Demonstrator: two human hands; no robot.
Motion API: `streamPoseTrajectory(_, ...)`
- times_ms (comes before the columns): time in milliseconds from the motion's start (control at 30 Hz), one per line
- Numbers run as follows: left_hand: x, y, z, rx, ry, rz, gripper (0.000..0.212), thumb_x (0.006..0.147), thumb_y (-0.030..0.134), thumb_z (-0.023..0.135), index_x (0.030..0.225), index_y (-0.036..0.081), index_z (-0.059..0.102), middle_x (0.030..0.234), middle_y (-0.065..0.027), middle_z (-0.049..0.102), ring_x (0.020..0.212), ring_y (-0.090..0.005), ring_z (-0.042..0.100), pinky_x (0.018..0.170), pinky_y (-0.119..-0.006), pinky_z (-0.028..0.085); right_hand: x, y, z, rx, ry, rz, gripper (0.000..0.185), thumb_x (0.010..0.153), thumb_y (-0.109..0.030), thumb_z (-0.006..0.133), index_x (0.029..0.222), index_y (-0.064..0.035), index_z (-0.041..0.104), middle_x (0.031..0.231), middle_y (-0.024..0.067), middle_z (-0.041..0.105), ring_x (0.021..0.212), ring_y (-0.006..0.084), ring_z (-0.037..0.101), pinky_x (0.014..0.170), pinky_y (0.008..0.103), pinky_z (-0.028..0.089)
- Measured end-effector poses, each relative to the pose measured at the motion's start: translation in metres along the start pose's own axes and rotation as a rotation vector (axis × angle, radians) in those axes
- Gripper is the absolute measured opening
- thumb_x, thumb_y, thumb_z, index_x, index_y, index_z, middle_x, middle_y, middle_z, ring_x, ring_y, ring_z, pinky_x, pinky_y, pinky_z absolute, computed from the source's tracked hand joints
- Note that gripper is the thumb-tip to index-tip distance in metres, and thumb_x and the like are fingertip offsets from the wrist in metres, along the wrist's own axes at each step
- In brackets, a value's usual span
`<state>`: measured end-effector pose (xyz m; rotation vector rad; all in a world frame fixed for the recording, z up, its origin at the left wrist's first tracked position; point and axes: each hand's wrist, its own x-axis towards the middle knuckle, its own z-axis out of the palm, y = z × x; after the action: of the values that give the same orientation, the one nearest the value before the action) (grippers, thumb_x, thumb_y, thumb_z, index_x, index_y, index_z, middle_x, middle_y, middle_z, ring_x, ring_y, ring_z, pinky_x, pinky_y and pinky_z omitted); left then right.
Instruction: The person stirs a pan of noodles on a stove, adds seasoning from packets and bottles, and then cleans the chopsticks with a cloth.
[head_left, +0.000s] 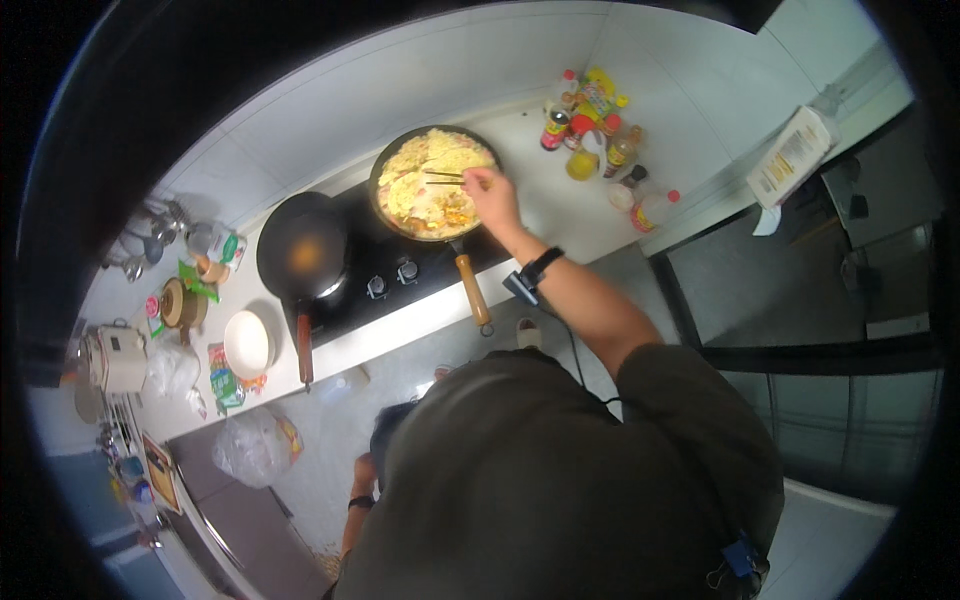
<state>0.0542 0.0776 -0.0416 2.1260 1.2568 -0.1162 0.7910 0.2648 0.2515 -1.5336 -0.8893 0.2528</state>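
My right hand (489, 196) is shut on a pair of chopsticks (444, 178), their tips over the food in the right-hand frying pan. Yellow, egg-like food (409, 196) with pinkish bits covers the bottom of that frying pan (375, 214), and browner pieces lie at the near side. Its wooden handle (471, 289) points towards me, past the counter edge. Low beside my body hangs my left hand (365, 471), away from the stove; its fingers are too small and partly hidden to read.
On the black cooktop (360, 255), a dark wok (289, 247) stands left, its handle (304, 349) overhanging. A white bowl (247, 345) and a lidded brown pot (182, 304) are further left. Several sauce bottles (555, 129) crowd the right corner. A plastic bag (251, 450) hangs below the counter.
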Motion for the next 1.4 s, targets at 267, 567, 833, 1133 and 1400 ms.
streamPoseTrajectory(267, 0.01, -0.01, -0.012, 0.252, -0.117, 0.423, 0.021, 0.09, 0.022, 0.057, 0.084, 0.004, 0.068, 0.085, -0.0149, 0.07, 0.074, -0.031, 0.07, 0.063, -0.045, 0.055, -0.066, -0.112, -0.069, -0.326, -0.163, -0.44, 0.021, 0.089, -0.01, 0.071, 0.108, -0.0021, 0.07, 0.103, 0.0105, 0.065, 0.089, 0.0251, 0.067, 0.075, 0.0311, 0.054)
streamPoseTrajectory(567, 0.039, 0.112, -0.113, 0.208, -0.382, 0.007, 0.02, 0.096, 0.017, 0.051, 0.088, 0.003, 0.064, 0.079, -0.0094, 0.066, 0.071, -0.0179, 0.069, 0.058, -0.036, 0.06, -0.112, -0.061, -0.143, -0.538, -0.327, -0.614, 0.029, 0.087, -0.007, 0.071, 0.116, -0.0065, 0.068, 0.116, 0.0092, 0.061, 0.104, 0.0263, 0.064, 0.084, 0.0355, 0.057)
streamPoseTrajectory(833, 0.022, 0.172, -0.063, -0.467, -0.164, -0.403, 0.025, 0.092, 0.027, 0.061, 0.099, 0.004, 0.066, 0.09, -0.0114, 0.069, 0.08, -0.0268, 0.069, 0.069, -0.042, 0.058, -0.105, -0.005, -0.183, -0.431, -0.597, -0.502, 0.031, 0.089, -0.008, 0.067, 0.12, -0.0041, 0.064, 0.125, 0.0136, 0.059, 0.117, 0.0294, 0.061, 0.092, 0.0359, 0.055)
streamPoseTrajectory(1133, -0.013, 0.219, 0.033, 0.081, -0.24, -0.34, 0.039, 0.086, 0.039, 0.063, 0.095, 0.002, 0.07, 0.095, -0.0213, 0.071, 0.088, -0.0409, 0.068, 0.075, -0.048, 0.055, -0.08, 0.029, -0.258, -0.324, -0.476, -0.716, 0.031, 0.095, -0.014, 0.063, 0.124, -0.006, 0.06, 0.126, 0.0143, 0.059, 0.114, 0.0309, 0.062, 0.088, 0.0354, 0.055)
streamPoseTrajectory(1400, -0.023, 0.306, 0.059, -0.062, -0.217, -0.396, 0.038, 0.086, 0.038, 0.063, 0.095, 0.002, 0.07, 0.095, -0.0215, 0.071, 0.089, -0.0409, 0.068, 0.075, -0.048, 0.055, -0.078, 0.128, -0.347, -0.387, -0.311, -0.218, 0.028, 0.09, -0.006, 0.064, 0.118, -0.0085, 0.067, 0.126, 0.0119, 0.054, 0.114, 0.0285, 0.06, 0.088, 0.0381, 0.056)
